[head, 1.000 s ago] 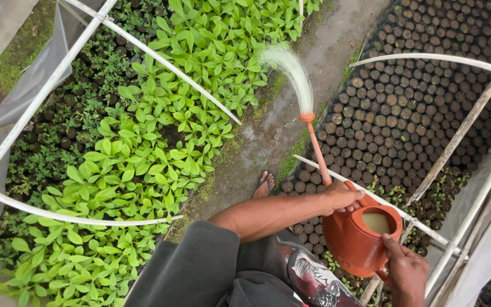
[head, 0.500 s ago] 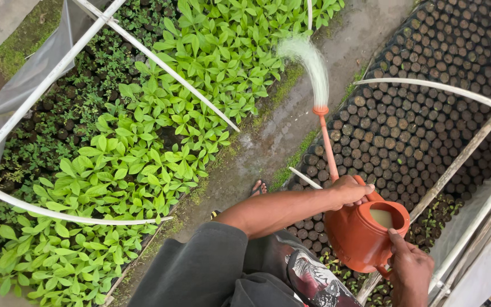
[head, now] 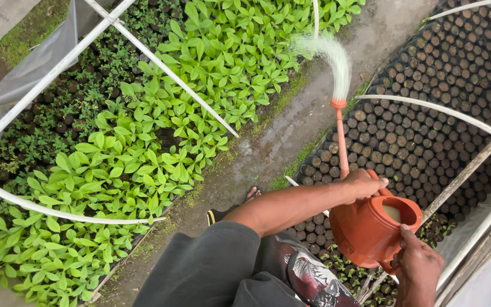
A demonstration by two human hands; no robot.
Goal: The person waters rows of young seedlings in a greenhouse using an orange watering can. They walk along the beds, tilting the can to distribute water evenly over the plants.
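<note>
Fingers first: your left hand (head: 365, 185) has its fingers (head: 377, 183) curled over the top front of the orange watering can (head: 367, 230), right where the spout starts, so they're wrapped on it. Your right hand (head: 419, 267) is at the back of the can with its fingers around the rear handle, thumb pressed on the rim by the opening.

From the head view, you've got the can low on the right, just above the bed of dark soil-filled pots (head: 421, 131), tipped forward. You can see liquid inside through the open top. Its long thin spout (head: 342, 139) points up and away from you, and a white spray of water (head: 328, 57) arcs off the tip toward the leafy green seedlings (head: 143, 142) on the left bed.

Between the two beds runs a wet concrete path (head: 291, 125), with your sandalled foot (head: 223, 213) on it. White hoop pipes (head: 160, 62) cross over both beds, and clear plastic sheeting (head: 24, 74) hangs at the far left.
</note>
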